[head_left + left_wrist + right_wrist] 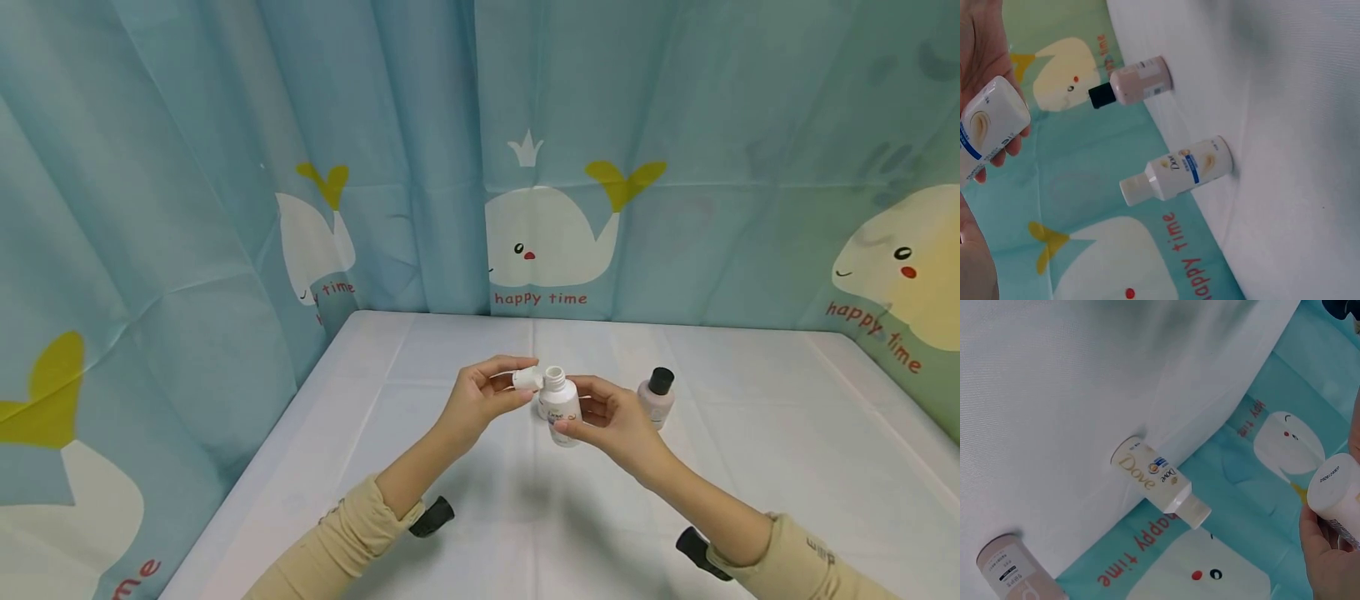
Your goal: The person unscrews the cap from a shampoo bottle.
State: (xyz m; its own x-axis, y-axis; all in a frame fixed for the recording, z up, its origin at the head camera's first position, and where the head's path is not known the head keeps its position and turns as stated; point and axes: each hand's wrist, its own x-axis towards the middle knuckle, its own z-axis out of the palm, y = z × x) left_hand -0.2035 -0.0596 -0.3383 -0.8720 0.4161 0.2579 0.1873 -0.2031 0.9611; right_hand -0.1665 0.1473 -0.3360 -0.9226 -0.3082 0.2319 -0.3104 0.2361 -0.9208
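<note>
Over the middle of the white table, my right hand (581, 410) grips a small white bottle (562, 406) with its neck open and upright. Just left of the neck, my left hand (519, 382) pinches the white cap (527, 379); cap and neck are close but apart. The held bottle (991, 122) shows at the left edge of the left wrist view, and its base (1337, 486) at the right edge of the right wrist view. A second white Dove bottle (1179, 170) (1157, 481) stands capped on the table, mostly hidden behind the held one in the head view.
A pink bottle with a black cap (657, 397) (1138, 82) (1013, 570) stands on the table to the right of my hands. The white tablecloth (750, 475) is closed in by a blue whale-print curtain (225, 167) at the back and both sides.
</note>
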